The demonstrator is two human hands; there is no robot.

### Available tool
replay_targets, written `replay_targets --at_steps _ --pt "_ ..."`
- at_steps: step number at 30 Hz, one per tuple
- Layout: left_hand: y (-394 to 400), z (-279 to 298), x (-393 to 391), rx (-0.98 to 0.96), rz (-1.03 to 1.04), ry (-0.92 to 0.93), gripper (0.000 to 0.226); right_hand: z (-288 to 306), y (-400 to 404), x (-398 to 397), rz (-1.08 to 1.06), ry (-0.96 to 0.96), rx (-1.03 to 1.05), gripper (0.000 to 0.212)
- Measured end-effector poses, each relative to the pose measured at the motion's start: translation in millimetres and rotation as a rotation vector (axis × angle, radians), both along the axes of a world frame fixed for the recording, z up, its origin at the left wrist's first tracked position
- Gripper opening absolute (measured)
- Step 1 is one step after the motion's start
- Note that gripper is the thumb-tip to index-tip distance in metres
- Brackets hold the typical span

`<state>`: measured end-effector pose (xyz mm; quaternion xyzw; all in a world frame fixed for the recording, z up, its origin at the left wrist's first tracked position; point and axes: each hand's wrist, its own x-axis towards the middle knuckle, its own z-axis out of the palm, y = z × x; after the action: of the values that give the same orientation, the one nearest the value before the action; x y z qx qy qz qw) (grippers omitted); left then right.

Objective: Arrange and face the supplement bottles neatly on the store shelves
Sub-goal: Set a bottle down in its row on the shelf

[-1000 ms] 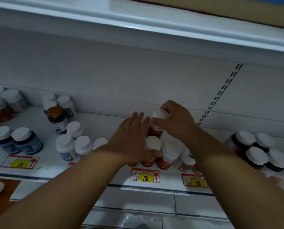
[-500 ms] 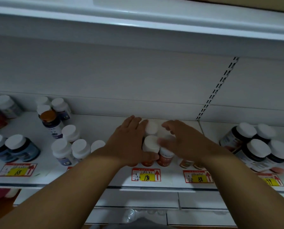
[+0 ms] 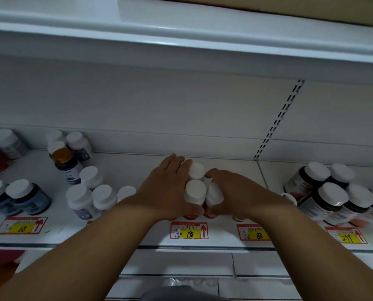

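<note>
White-capped bottles (image 3: 195,190) squeezed between left hand (image 3: 166,192), right hand (image 3: 235,190); bare shelf (image 3: 137,170) behind.

You have bare shelf (image 3: 137,168) behind and left of the red bottles (image 3: 195,192), up to the back wall (image 3: 181,114). Purple bottles (image 3: 90,198) block the left, dark bottles (image 3: 331,196) the right.

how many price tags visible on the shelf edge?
4 fully visible: the 68 tag at far left, the 198 tag below the hands, the 88 tag, and the 299 tag at right. The left forearm seems to hide another.
</note>
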<state>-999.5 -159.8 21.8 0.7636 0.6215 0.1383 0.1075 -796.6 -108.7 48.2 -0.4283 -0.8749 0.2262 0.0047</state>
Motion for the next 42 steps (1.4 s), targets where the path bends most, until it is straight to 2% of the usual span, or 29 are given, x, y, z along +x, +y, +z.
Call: replay_targets --at_steps 4,8,13,17,21,25,28,30,32,34,36,38,40,42 --pt "-8.3 4.4 -5.7 0.051 0.041 -0.05 0.113 22.4 5.6 -0.4 0.017 0.106 0.056 0.085" --pt "-34.6 17.4 -34.0 0.187 0.181 -0.17 0.091 42.8 6.2 -33.1 0.116 0.207 0.094 0.069" --pt "-75.2 29.6 -106.5 0.256 0.32 -0.198 0.069 40.5 -7.3 -122.9 0.19 0.295 0.163 0.047" --pt "-98.5 39.1 -171.4 0.393 0.325 -0.187 0.058 35.6 -21.4 -213.2 0.263 0.378 0.214 0.032" --pt "-115.5 37.8 -245.2 0.399 0.34 -0.149 0.037 23.4 -24.7 -312.9 0.244 0.276 0.196 0.031" --pt "-120.9 24.8 -297.8 0.278 0.359 -0.066 0.045 -2.1 -23.0 -369.3 0.198 0.071 0.268 0.031" --pt "-119.0 21.7 -316.2 0.22 0.288 -0.09 0.042 -6.5 -25.1 -372.7 0.116 0.07 0.248 0.022" --pt "-114.7 22.7 -324.4 0.203 0.246 -0.118 0.047 0.9 -32.5 -363.0 0.056 0.167 0.233 0.023" --pt "-109.2 28.1 -324.9 0.159 0.222 -0.191 0.06 15.4 -45.1 -345.9 -0.025 0.35 0.167 0.023" --pt "-104.9 38.5 -317.5 -0.013 0.141 -0.387 0.065 34.3 -61.8 -326.3 -0.108 0.547 0.052 0.019" --pt "-103.5 48.6 -300.7 -0.188 -0.001 -0.614 0.045 50.1 -77.6 -309.1 -0.168 0.762 -0.116 0.016" --pt "-103.0 54.2 -277.9 -0.233 -0.084 -0.776 0.03 59.0 -90.2 -292.7 -0.248 0.894 -0.177 0.016" --pt "-104.0 53.4 -251.2 -0.22 -0.11 -0.852 0.03 62.9 -103.0 -273.1 -0.332 0.946 -0.142 0.013" --pt "-106.4 49.6 -222.1 -0.165 -0.122 -0.851 0.031 64.8 -116.9 -248.7 -0.395 0.978 -0.111 0.014"
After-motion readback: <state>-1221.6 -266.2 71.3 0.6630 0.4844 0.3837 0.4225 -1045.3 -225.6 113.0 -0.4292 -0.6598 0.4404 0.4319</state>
